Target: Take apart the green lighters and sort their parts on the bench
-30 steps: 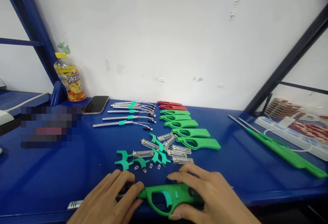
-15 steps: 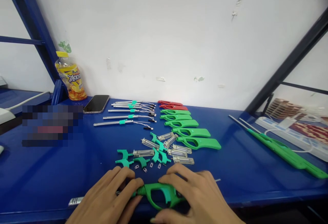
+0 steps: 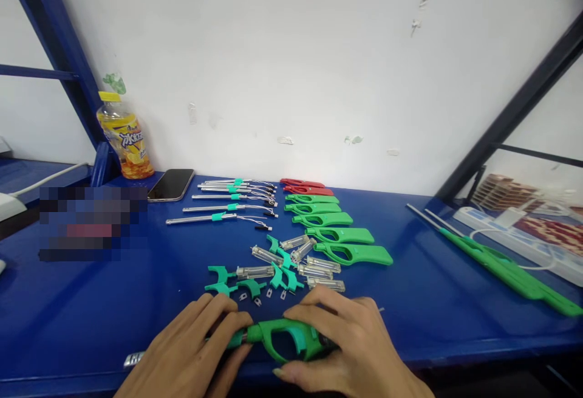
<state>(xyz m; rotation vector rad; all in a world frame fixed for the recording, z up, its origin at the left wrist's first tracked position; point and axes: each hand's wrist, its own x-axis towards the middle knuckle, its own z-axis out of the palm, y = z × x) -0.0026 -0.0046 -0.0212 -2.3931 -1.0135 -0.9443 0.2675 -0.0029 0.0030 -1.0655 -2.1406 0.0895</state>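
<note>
Near the front edge of the blue table lies a green lighter body (image 3: 268,329) with a trigger loop and a teal trigger. My right hand (image 3: 346,343) is closed around its handle, thumb below and fingers above. My left hand (image 3: 195,343) grips the lighter's neck, where a teal collar and a metal tube (image 3: 133,359) run out to the left. Much of the tube is hidden under that hand. Just beyond the fingers are teal triggers (image 3: 251,288), tiny metal clips (image 3: 257,302) and clear fuel tanks (image 3: 325,284).
Several metal tubes with wires (image 3: 195,221) lie in a row behind. Green handle shells (image 3: 364,254) and red ones (image 3: 310,191) are stacked to the right. Long lighters (image 3: 501,270) lie by a power strip (image 3: 523,246). A phone (image 3: 172,185) and a drink bottle (image 3: 125,137) stand back left.
The green lighter has tilted slightly and shifted a little in both hands. Its loop has turned a bit, and my right hand has moved slightly upward. Everything else on the table stays put.
</note>
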